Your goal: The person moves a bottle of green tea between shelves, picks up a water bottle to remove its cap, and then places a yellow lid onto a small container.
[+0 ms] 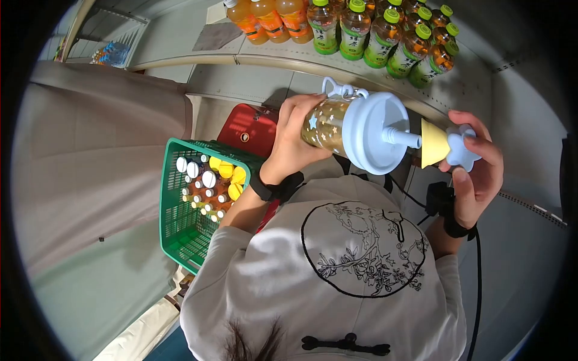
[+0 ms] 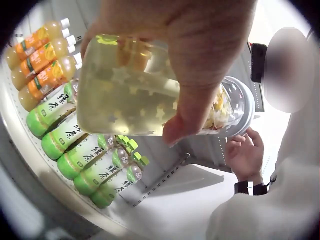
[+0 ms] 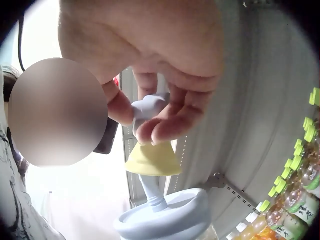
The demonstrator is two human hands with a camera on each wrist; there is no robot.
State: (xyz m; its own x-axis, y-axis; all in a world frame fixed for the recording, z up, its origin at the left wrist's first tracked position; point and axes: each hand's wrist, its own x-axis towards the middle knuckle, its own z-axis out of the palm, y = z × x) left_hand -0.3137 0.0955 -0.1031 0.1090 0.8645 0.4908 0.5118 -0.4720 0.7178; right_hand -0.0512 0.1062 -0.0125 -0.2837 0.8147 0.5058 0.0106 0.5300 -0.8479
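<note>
My left hand (image 1: 290, 137) grips a see-through drinking bottle (image 1: 325, 123) printed with small stars, tilted on its side. Pale yellowish liquid fills its body (image 2: 130, 95) in the left wrist view. Its light blue lid (image 1: 368, 135) has a carry loop (image 1: 337, 88) and a narrow spout (image 1: 402, 138) pointing right. The fingertips of my right hand (image 1: 481, 171) pinch the blue flower-shaped end (image 1: 462, 148) of a cap with a yellow cone (image 1: 433, 144). In the right wrist view the cone's wide end (image 3: 152, 162) stands at the spout's tip, in line with it.
Green-capped tea bottles (image 1: 379, 42) and orange drinks (image 1: 271, 21) line the shelf (image 1: 283, 62) ahead. To the left, a green basket (image 1: 174, 225) contains several bottles with white and yellow caps. Behind it lies a red box (image 1: 247, 129). A black cable (image 1: 477, 283) hangs beside my right arm.
</note>
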